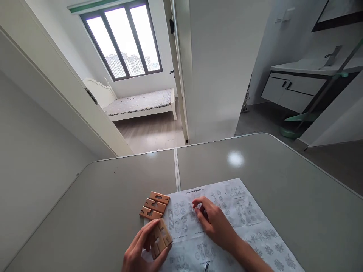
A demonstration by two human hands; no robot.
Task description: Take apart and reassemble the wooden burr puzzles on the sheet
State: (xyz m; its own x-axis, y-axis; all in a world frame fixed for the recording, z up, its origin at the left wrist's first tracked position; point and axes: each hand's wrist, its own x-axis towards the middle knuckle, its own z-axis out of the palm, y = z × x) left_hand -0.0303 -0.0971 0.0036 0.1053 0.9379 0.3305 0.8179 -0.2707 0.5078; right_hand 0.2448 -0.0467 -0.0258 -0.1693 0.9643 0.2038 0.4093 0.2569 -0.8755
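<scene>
My left hand (141,247) grips a set of notched wooden puzzle pieces (161,241), pale wood and side by side, between thumb and fingers. Just beyond it, three darker reddish wooden puzzle pieces (154,204) lie in a row, each with a cut-out and a mark; one reads 2. They rest by the left edge of a printed paper sheet (181,249) filled with small line drawings. Over the sheet hovers or rests my right hand (214,221), its fingers loosely curled and thumb a little apart from the index finger. Nothing shows in it.
The grey table (113,196) has a pale seam (177,170) down its middle and a raised light rim. A small dark object (206,266) sits on the paper at the bottom. Beyond are a doorway with a bed (141,102) and a sink cabinet (295,88).
</scene>
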